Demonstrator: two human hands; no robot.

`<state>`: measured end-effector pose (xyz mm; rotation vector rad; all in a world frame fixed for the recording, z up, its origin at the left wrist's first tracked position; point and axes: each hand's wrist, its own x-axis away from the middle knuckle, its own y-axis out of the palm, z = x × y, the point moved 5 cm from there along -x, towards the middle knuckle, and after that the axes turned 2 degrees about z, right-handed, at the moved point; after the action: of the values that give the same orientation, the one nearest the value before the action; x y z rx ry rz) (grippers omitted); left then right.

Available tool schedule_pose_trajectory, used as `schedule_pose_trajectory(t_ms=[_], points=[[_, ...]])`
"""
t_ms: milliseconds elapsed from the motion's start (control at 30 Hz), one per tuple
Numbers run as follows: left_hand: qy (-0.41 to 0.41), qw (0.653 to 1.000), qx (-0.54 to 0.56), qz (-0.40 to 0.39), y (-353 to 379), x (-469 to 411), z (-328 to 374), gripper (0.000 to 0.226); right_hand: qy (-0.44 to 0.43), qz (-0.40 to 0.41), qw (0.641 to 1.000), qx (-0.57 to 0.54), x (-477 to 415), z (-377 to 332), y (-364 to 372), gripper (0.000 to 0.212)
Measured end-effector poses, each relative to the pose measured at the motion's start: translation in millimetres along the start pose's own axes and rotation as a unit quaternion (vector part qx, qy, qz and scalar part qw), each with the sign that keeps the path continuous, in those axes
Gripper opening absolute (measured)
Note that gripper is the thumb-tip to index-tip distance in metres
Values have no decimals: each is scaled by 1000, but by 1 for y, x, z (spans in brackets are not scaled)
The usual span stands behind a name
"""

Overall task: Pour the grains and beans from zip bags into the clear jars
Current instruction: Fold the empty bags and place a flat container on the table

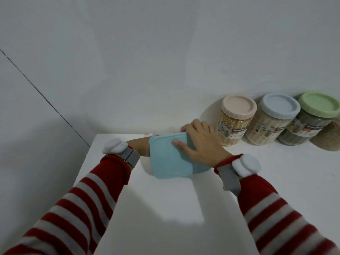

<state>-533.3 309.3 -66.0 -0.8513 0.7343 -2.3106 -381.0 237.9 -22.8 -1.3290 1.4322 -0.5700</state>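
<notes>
On the white desk (165,208), 3 jars sit at 2 o'clock from the blue zip bag (169,161), lidded pink (233,124), blue (272,124) and green (305,126), all filled. The bag is held upright over the desk, apparently being readied. Pouring next would need a lid unscrewed first. The right hand (200,144) grips the bag's 3 o'clock edge, thumb on its face. The left hand (144,147) reaches behind the bag, so I cannot tell its grip.
</notes>
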Motion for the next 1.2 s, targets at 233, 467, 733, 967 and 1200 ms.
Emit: schedule_pose_trajectory(t_ms=[233,467,733,967,1200], points=[[69,965,-32,249,-14,10,-29,33,131,-43,989,-60,-30,37,36,53],[-24,839,387,381,12,43,-28,18,153,44,979,-129,-22,40,44,47],[-64,857,151,489,5,28,1,43,171,26,977,-127,-42,35,42,49],[-154,891,106,413,-8,8,-3,52,145,3,987,-75,-45,31,50,44],[-66,801,129,581,-1,16,-3,26,144,32,987,-64,-41,33,52,47]])
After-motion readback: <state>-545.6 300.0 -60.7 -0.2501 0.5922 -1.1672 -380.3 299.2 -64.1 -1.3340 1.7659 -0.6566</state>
